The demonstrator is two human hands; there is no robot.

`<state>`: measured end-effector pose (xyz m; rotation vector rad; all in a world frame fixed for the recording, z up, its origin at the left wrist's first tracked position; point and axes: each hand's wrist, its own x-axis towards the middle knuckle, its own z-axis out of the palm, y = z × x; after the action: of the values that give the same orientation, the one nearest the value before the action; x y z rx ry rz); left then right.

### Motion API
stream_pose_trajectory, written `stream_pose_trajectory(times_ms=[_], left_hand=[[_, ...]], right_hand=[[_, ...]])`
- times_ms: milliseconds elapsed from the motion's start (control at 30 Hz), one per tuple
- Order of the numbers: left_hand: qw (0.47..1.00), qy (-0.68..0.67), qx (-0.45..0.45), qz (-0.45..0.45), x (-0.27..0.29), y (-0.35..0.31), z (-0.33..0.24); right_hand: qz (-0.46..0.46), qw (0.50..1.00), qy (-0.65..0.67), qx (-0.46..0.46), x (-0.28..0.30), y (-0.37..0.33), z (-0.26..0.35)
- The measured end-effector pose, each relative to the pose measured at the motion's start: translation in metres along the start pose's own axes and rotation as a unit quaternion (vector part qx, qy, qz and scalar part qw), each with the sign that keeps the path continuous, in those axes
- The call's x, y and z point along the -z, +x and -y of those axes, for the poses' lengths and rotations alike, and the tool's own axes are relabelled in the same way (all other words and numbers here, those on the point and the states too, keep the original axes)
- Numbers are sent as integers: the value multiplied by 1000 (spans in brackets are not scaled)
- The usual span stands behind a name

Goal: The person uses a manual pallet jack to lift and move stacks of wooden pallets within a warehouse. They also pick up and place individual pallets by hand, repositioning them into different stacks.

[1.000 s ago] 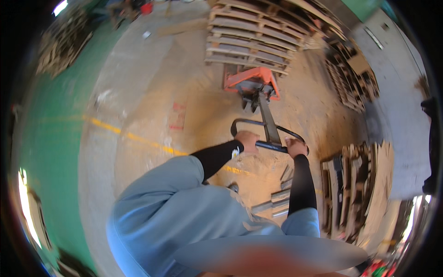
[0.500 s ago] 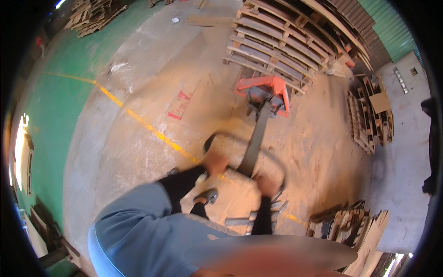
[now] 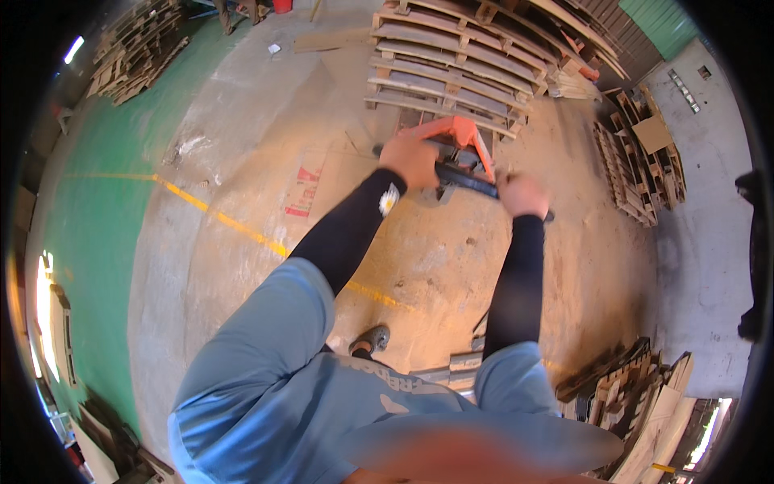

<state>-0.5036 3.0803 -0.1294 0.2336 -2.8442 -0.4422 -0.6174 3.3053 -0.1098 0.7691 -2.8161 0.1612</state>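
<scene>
Both my arms reach forward to the dark handle [image 3: 469, 179] of an orange pallet jack [image 3: 463, 129]. The fingers of my left hand [image 3: 409, 164] are wrapped round the handle's left side. On its right side my right hand [image 3: 524, 195] is closed too. Seen from above, the handle hides most of the shaft below it. Just beyond the jack's orange frame stands a tall stack of wooden pallets [image 3: 455, 74]; whether the forks are under it is hidden.
More pallets [image 3: 645, 161] lean by the grey wall [image 3: 701, 266] on the right, with wooden boards [image 3: 621, 395] nearer me. A yellow line [image 3: 242, 227] crosses the floor. At far left lies a pile of wood [image 3: 141, 56]. A person's legs [image 3: 234, 12] and a red bucket [image 3: 282, 6] show at the back.
The handle has swung up and away from me, from low near my body to above the jack's frame. Both hands have gone forward with it, and my arms are now stretched out.
</scene>
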Motion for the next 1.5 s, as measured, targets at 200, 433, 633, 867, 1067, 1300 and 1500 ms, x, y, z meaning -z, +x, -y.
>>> stream_pose_trajectory(times_ms=[200, 433, 633, 867, 1067, 1300, 1500], left_hand=[[975, -20, -28, 221, -158, -198, 26], [975, -62, -84, 196, -187, -84, 46], [993, -34, -95, -57, -73, 171, 54], [991, -66, -72, 91, -158, 39, 64], [956, -17, -88, 278, -255, -50, 76], [991, -111, -74, -21, -148, 237, 58], [990, 90, 91, 52, -171, 237, 31]], right_hand=[[174, 984, -46, 3, -152, -225, 32], [110, 994, -10, -12, -157, -118, -32], [7, 998, 20, -52, -65, 152, -36], [2, 999, -52, -15, -161, 4, -24], [116, 987, 81, -81, -260, -100, -29], [-51, 997, 38, -42, -140, 200, -95], [-29, 998, 31, -39, -160, 191, -104]])
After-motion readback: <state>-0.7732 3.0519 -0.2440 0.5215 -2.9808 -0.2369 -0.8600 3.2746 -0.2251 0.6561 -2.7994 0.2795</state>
